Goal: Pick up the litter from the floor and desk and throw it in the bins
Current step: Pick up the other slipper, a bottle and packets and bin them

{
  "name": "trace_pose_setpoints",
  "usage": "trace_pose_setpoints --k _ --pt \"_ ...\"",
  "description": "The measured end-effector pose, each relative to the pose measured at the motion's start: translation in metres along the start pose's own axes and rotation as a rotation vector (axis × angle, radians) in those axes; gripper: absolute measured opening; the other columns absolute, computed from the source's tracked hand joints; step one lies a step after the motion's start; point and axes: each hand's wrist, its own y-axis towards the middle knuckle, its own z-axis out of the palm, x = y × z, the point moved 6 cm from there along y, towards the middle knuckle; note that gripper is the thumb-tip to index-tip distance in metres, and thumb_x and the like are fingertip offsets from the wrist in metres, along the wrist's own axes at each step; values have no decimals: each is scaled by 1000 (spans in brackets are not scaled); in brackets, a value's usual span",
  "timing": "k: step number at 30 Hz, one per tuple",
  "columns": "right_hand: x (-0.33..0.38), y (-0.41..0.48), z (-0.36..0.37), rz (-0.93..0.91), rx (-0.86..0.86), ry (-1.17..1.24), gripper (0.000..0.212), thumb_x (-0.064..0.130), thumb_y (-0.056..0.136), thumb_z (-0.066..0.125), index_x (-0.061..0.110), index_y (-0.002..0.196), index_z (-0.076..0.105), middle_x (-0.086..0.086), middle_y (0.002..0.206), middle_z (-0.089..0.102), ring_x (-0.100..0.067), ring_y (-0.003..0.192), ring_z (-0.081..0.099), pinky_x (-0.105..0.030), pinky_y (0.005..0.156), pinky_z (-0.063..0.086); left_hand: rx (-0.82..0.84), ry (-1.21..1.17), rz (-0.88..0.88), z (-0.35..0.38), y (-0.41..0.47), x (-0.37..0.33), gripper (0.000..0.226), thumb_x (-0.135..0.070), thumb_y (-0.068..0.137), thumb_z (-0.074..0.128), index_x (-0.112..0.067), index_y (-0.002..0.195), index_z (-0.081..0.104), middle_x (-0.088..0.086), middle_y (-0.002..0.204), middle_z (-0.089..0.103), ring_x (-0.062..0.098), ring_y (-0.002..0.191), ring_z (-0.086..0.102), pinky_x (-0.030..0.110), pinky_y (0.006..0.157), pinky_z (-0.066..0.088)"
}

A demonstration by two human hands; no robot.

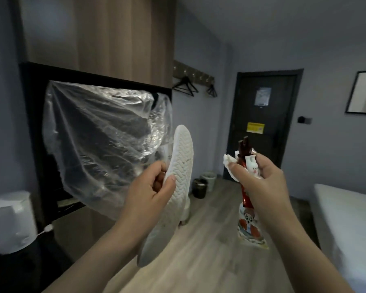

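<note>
Your left hand (pixel 154 187) is raised in front of you. Its fingers and thumb are curled around a white slipper (pixel 178 172), with the sole turned to you. A clear plastic bag (pixel 97 140) spreads up and to the left from the same grip. Your right hand (pixel 260 176) grips a bunch of litter: a red wrapper (pixel 244 149) stands above the fingers, a white tissue (pixel 229 160) is beside the thumb, and a printed packet (pixel 249 229) hangs below the wrist. A dark bin (pixel 199 188) and a pale bin (pixel 209 176) stand far ahead on the wooden floor (pixel 209 261), near the dark door (pixel 264 115).
</note>
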Motion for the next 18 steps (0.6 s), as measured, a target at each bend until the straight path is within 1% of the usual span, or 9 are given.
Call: trace_pose_setpoints --k 2,4,5,6,9,12,14,16,18 --pt "-12 21 -3 -9 -44 -24 11 41 80 71 32 87 69 4 81 70 -11 79 66 -11 56 50 17 -35 22 22 23 15 21 -29 88 57 -25 70 48 -7 58 45 3 53 40 14 49 31" --pt "-23 45 -1 -21 -77 -31 12 41 80 71 31 87 69 3 82 70 -11 81 65 -6 56 48 30 -72 48 38 48 32 19 -31 87 56 -21 72 49 -3 60 45 3 53 40 15 48 31" --pt "-28 56 2 -26 -86 -40 14 41 80 72 30 88 68 2 82 69 -12 81 64 -6 57 49 35 -91 57 44 61 41 20 -33 86 55 -19 73 49 -1 60 46 2 52 39 15 48 31" --pt "-33 67 4 -28 -95 -51 16 42 80 73 29 89 68 1 83 69 -13 81 65 -7 58 50 43 -111 66 51 74 51 20 -33 86 54 -19 74 50 -1 60 46 2 51 39 14 47 31" --pt "-56 98 11 -19 -128 -73 11 39 80 74 33 88 69 4 85 71 -11 81 67 -8 60 51 87 -159 92 75 109 79 20 -36 87 53 -25 71 48 -13 56 44 2 50 40 12 46 30" --pt "-84 126 11 0 -177 -110 12 36 79 75 29 87 70 2 84 72 -13 80 68 -12 64 53 120 -203 94 104 139 106 20 -37 87 53 -28 71 48 -16 55 46 1 48 42 10 45 32" --pt "-103 143 7 20 -205 -129 10 35 78 75 32 87 70 7 83 71 -8 79 68 -9 60 50 139 -243 86 124 157 122 19 -36 88 53 -30 70 48 -16 55 48 0 48 43 9 45 33" --pt "-122 161 3 26 -223 -150 12 38 75 75 36 86 70 11 83 71 -3 79 66 -6 57 48 163 -274 74 146 174 138 17 -36 87 53 -31 72 50 -16 56 49 0 49 45 10 45 34" --pt "-143 180 0 30 -239 -171 11 38 75 74 36 85 70 13 81 70 0 78 66 -6 56 46 184 -292 69 168 191 155 16 -36 87 53 -29 73 51 -14 57 50 1 50 46 11 46 35"
